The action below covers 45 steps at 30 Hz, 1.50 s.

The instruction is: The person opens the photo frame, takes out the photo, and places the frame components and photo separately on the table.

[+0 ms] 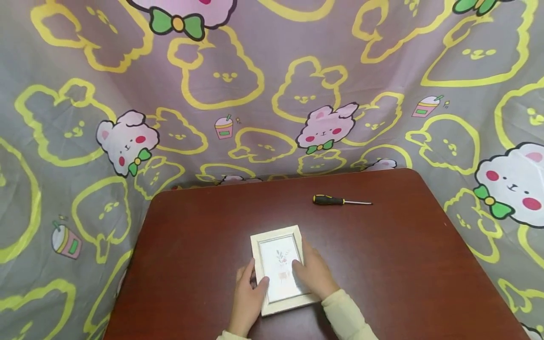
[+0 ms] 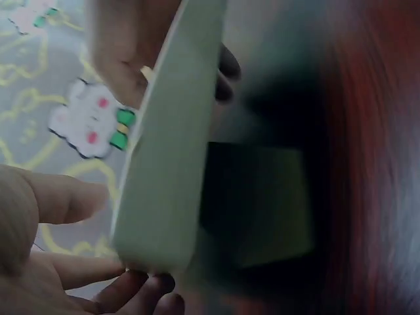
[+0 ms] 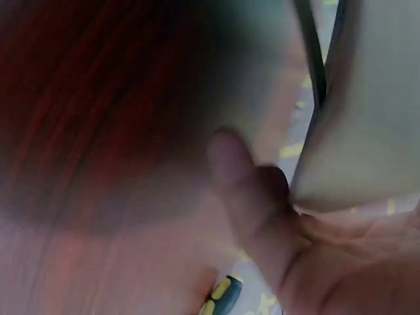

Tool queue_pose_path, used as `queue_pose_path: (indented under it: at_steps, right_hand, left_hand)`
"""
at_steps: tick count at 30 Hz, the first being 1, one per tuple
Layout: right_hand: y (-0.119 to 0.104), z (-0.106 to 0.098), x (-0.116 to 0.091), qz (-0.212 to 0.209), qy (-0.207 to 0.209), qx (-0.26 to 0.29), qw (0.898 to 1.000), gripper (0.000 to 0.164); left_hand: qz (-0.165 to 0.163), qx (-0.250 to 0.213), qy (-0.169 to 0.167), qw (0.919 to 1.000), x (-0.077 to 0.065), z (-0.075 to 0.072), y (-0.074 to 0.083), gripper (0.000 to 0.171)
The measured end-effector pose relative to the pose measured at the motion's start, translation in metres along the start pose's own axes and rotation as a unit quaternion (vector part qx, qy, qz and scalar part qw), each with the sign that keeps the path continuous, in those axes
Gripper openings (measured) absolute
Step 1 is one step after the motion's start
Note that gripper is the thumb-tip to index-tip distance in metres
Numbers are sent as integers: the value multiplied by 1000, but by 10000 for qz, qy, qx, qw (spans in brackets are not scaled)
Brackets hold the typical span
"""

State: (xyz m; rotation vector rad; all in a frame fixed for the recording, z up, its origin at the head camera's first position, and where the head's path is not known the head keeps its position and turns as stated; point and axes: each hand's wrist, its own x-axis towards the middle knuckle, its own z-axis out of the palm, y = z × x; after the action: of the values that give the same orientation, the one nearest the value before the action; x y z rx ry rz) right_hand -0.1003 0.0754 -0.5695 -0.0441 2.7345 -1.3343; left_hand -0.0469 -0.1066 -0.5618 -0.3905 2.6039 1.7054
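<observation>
Frame point(image 1: 276, 233) holds a floral print point(image 1: 281, 268), its sides gripped by left hand point(image 1: 250, 296) and right hand point(image 1: 315, 274)

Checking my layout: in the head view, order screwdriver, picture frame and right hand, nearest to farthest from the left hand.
1. Picture frame: held in the left hand.
2. Right hand: on its right side.
3. Screwdriver: farther back, right.
</observation>
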Motion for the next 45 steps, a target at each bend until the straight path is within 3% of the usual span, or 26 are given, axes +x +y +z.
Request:
queue_pose_path:
  at_steps: [6,17,26,30,33,36,37,39,41,45]
  right_hand:
    - [1,24,9,31,50,-897,9959,68]
    - [3,36,25,227,130,-1283,9914,68]
    - [2,28,31,-19,-137,-940,9955,73]
    - [8,21,28,-173,-315,-676,9971,72]
    - [16,13,26,-348,-422,-812,9952,72]
    - [22,-1,23,-753,-327,-1458,9859,79]
    - [23,-6,23,-882,-266,-1757,9801,84]
    - [23,-17,23,-1173,-81,-2310,9658,96]
    - [20,-28,24,-1374,106,-2712,9526,107]
    - [11,-47,27,-1575,278,-2921,9429,124]
  left_hand:
    - [-233,562,165,9980,23,5,-21,65]
    - [-25,648,363,9972,38,11,-31,63]
    - [515,719,-249,9958,53,3,-39,68]
    - [693,1011,-562,9909,54,-5,-42,70]
    - [1207,1883,-726,9720,54,-14,-42,74]
    - [1929,2947,-730,9331,57,-21,-38,85]
    - [2133,3274,-709,9177,58,-23,-36,91]
    - [2396,3654,-693,8968,62,-27,-27,104]
    - [2543,3865,-699,8838,66,-30,-15,116]
    - [2718,3887,-680,8777,75,-34,9,126]
